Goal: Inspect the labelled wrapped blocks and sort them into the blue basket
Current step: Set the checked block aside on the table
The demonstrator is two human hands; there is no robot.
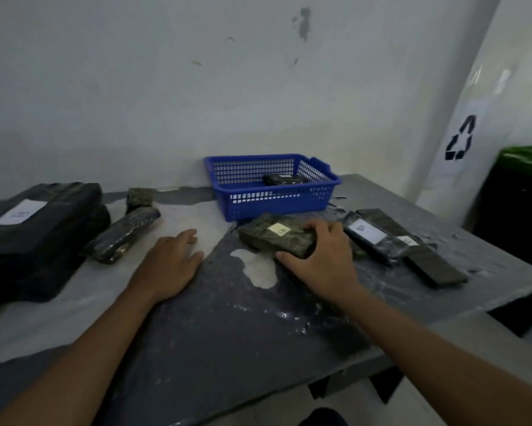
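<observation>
Scuffed white wall (197, 87) backs a grey, paint-flecked tabletop (227, 333). At far left lies a big black parcel (37, 235) with a white label; a blue basket (270, 186) against the wall holds one dark block (284, 179). More wrapped blocks lie right (369, 238) and left (123, 235) of centre. The right hand (323, 262) closes over a yellow-labelled block (277, 238) lying just in front of the basket. The left hand (169, 262) rests flat on the tabletop, fingers spread, holding nothing.

Dim, flat indoor light; soft overall blur, wide-angle bending toward the edges.
</observation>
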